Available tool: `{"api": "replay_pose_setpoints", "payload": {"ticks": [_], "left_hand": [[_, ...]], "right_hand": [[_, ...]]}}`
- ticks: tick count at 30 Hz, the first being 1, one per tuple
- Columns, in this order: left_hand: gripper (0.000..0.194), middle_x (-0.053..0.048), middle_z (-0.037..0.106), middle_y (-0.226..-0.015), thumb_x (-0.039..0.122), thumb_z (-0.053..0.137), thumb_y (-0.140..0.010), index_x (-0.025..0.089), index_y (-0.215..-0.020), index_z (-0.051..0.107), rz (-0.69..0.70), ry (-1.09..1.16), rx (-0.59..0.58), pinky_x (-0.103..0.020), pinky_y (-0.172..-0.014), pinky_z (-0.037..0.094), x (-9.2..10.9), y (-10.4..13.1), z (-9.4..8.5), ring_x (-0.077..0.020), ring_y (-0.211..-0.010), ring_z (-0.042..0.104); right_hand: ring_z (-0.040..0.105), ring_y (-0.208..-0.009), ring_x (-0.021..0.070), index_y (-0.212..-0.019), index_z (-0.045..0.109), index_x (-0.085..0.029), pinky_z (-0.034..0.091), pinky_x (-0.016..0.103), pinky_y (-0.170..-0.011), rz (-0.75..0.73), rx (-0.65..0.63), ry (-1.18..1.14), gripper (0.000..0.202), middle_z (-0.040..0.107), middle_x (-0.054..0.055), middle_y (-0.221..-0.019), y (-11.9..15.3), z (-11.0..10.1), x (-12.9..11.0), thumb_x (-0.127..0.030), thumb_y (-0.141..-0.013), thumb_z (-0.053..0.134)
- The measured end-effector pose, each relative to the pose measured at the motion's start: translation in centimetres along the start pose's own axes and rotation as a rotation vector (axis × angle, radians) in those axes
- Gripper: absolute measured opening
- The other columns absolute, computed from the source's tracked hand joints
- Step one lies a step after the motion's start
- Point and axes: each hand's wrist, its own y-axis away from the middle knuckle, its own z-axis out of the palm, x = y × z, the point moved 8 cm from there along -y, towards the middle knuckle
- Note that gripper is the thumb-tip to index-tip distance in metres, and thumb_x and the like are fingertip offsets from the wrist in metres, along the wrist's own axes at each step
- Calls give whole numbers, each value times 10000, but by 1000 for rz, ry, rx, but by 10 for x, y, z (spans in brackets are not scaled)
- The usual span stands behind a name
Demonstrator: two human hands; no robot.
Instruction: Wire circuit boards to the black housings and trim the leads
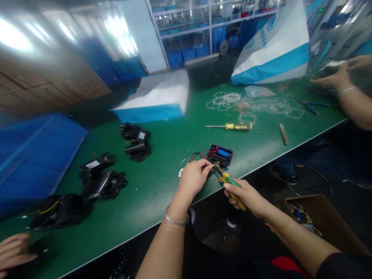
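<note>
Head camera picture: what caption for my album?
The right hand holds pliers close to the left hand, beside a black case.

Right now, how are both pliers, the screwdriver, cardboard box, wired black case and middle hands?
Green-yellow pliers: held, jaws hard to judge.
Right hand: gripping those pliers.
Left hand: pinched, its hold unclear.
Wired black case: open, blue cylinder inside.
Screwdriver: lying down.
Blue-handled pliers: lying, handles spread.
Cardboard box: open.

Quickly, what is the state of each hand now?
Left hand: closed in a pinch; what it holds cannot be told.
Right hand: closed on green-and-yellow pliers.
</note>
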Motion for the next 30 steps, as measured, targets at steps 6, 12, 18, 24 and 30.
{"api": "replay_pose_setpoints", "payload": {"ticks": [6, 12, 18, 24, 30], "left_hand": [[267, 15, 688, -792, 425, 472, -891, 240, -894, 664, 21, 102, -9, -220, -603, 373, 1, 1, -1, -136, -685, 585], [533, -22, 622, -670, 565, 360, -910, 191, -620, 607, 26, -53, 32, -241, -592, 349, 4, 1, -2, -148, -655, 559], [155, -3, 614, -918, 369, 644, -791, 231, -831, 587, 98, -150, 175, -251, -657, 382, 15, 5, -10, -156, -813, 557], [139, -1, 590, -823, 150, 608, -766, 234, -853, 538, 197, -271, 229, -288, -710, 409, 29, 7, -13, -186, -866, 541], [508, -71, 545, -1231, 89, 602, -733, 245, -1209, 519, 174, -322, 426, -428, -997, 380, 33, 12, -30, -277, -1179, 434]], "right_hand": [[516, -623, 139, -1241, 511, -188, 439, 272, -550, -159, 67, 163, 505, 563, 41, -852, 14, -33, -41, -519, -860, 530], [546, -1030, 319, -1375, 444, -137, 430, 455, -912, -473, 758, 1228, 653, 574, 169, -1133, -2, -120, -97, -484, -834, 561], [480, -1118, 382, -1279, 554, -136, 407, 547, -920, -593, 896, 1434, 564, 563, 191, -1175, -16, -121, -112, -482, -834, 577], [518, -1173, 274, -1326, 493, -201, 419, 445, -998, -673, 485, 1072, 575, 561, 130, -1255, -41, -58, -108, -499, -842, 579], [568, -1103, 271, -1323, 472, -214, 449, 441, -952, -560, 427, 997, 683, 600, 109, -1212, -66, -45, -85, -430, -728, 728]]}}
